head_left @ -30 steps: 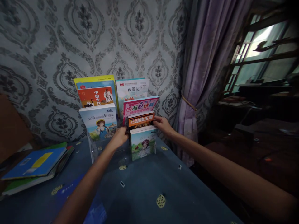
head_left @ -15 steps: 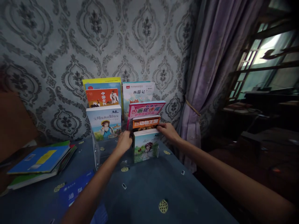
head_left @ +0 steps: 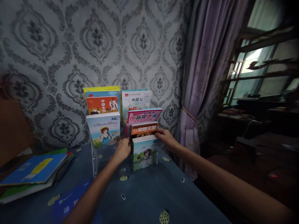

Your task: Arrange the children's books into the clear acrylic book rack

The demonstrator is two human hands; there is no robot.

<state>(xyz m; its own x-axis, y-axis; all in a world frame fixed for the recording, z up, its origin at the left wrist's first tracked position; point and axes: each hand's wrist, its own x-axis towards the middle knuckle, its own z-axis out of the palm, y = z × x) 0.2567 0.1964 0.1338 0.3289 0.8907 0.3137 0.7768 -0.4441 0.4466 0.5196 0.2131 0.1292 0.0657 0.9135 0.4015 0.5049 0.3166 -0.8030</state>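
Observation:
My left hand (head_left: 123,149) and my right hand (head_left: 165,137) are closed on the two side edges of an orange book (head_left: 144,129). It stands upright behind a green-blue book (head_left: 145,154) with a picture of a child; that front book hides its lower part. Behind it a pink book (head_left: 144,117) leans back, and farther back stands a pale book (head_left: 137,97). To the left, a clear stand (head_left: 94,160) holds a light-blue book (head_left: 104,129), a red-orange book (head_left: 102,105) and a yellow-edged book (head_left: 102,89). My left fingertips are partly hidden.
Several flat books (head_left: 35,169) are piled at the left of the cloth-covered table (head_left: 142,203). A dark blue booklet (head_left: 67,199) lies under my left forearm. Patterned wallpaper (head_left: 98,43) rises behind, and a tied purple curtain (head_left: 201,68) hangs beyond the table's right edge.
The whole scene sits slightly lower in the picture, as my head has tilted up a little. Both hands keep their places at the orange book's edges.

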